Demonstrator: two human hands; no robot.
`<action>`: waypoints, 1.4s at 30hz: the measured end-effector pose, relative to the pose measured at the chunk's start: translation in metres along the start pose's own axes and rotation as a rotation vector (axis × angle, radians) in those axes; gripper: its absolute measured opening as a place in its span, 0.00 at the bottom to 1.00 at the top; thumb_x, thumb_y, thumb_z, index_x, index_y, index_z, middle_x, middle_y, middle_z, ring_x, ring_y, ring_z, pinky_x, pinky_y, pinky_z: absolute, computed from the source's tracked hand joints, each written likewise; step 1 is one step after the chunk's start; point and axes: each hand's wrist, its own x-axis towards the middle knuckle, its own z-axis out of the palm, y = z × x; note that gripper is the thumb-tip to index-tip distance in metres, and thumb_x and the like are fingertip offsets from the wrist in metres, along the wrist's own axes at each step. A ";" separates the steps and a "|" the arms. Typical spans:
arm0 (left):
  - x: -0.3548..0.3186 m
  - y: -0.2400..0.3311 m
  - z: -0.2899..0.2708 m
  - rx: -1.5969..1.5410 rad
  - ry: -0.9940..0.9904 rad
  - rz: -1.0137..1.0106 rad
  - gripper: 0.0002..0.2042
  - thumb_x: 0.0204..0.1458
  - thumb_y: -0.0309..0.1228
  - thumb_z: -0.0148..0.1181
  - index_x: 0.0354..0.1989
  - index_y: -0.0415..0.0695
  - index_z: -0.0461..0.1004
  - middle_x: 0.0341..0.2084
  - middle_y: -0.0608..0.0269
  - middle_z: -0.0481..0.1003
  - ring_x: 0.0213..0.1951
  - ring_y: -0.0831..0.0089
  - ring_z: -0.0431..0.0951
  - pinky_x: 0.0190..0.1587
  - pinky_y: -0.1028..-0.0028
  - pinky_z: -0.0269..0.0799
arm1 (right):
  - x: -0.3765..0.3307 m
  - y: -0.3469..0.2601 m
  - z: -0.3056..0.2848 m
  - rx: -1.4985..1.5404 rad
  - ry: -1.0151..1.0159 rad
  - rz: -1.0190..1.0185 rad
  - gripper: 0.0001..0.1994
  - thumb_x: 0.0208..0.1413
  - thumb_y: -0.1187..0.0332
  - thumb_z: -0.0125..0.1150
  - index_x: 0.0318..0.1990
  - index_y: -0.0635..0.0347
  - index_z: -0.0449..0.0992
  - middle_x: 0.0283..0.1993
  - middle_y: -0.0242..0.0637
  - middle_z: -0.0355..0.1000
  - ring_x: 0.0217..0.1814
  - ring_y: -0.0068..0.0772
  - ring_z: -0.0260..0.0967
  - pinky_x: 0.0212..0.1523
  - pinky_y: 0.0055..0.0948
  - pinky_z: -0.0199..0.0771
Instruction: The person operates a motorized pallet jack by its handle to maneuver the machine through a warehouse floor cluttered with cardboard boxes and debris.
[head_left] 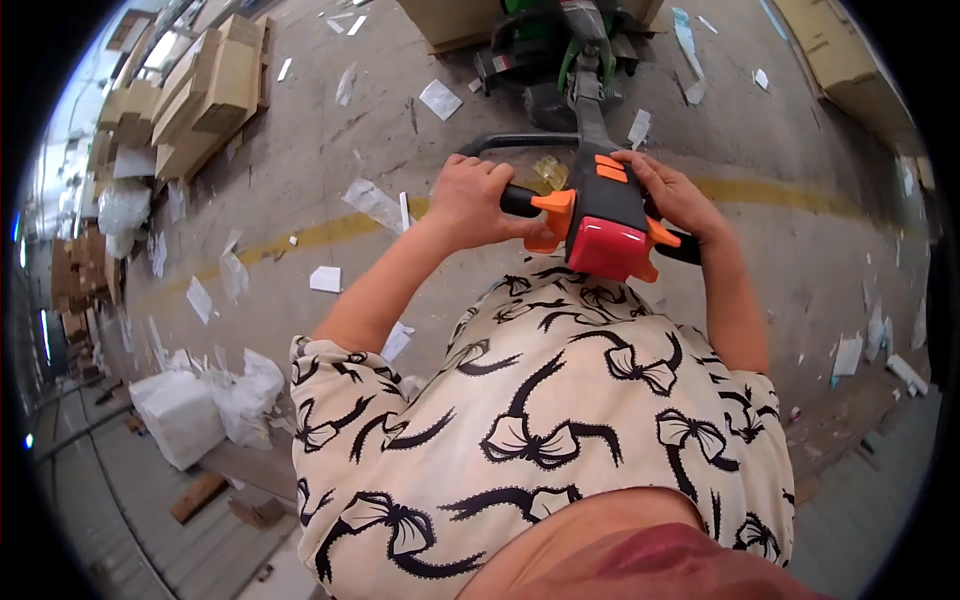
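Note:
The control handle [605,205] of an electric pallet truck points toward me, black with a red end and orange buttons and levers. My left hand [472,203] is closed round its left grip, the thumb reaching along the orange lever [553,215]. On the other side, my right hand [677,198] curls over the right edge of the handle head, fingertips beside the orange buttons [611,168]. Part of the black right grip [685,247] shows below that wrist. Beyond, the green and black truck body [530,40] stands at the far end of the handle's shaft.
Cardboard boxes [215,85] are stacked at the far left, and more cartons [835,55] stand at the far right. Paper and plastic scraps [375,203] litter the concrete floor around a yellow line [770,192]. White wrapped bundles [185,410] lie at the near left.

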 end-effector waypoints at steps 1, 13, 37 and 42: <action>-0.001 -0.001 -0.001 0.003 0.008 0.000 0.27 0.25 0.55 0.66 0.21 0.43 0.69 0.18 0.59 0.69 0.26 0.61 0.71 0.38 0.68 0.62 | 0.001 0.000 0.000 0.020 0.009 -0.030 0.19 0.61 0.52 0.40 0.54 0.50 0.66 0.40 0.29 0.68 0.36 0.20 0.65 0.30 0.20 0.66; -0.006 -0.001 -0.001 0.059 -0.148 -0.127 0.26 0.29 0.58 0.61 0.21 0.44 0.72 0.21 0.60 0.72 0.31 0.63 0.73 0.42 0.69 0.61 | 0.004 0.015 -0.005 -0.341 0.056 -0.080 0.19 0.60 0.56 0.40 0.53 0.56 0.64 0.49 0.46 0.68 0.52 0.45 0.65 0.51 0.30 0.62; 0.013 0.005 -0.006 0.005 -0.090 -0.106 0.37 0.28 0.70 0.52 0.26 0.43 0.75 0.27 0.57 0.74 0.36 0.65 0.73 0.41 0.70 0.60 | 0.021 0.004 -0.037 -0.560 0.241 -0.077 0.24 0.60 0.54 0.41 0.26 0.70 0.67 0.21 0.44 0.63 0.25 0.32 0.58 0.32 0.33 0.63; 0.019 0.006 -0.025 0.005 -0.245 -0.077 0.38 0.28 0.71 0.52 0.29 0.42 0.74 0.27 0.55 0.75 0.36 0.64 0.74 0.40 0.69 0.61 | 0.014 0.017 -0.044 -0.630 0.231 -0.073 0.23 0.60 0.54 0.41 0.31 0.71 0.70 0.28 0.55 0.68 0.31 0.46 0.66 0.37 0.36 0.65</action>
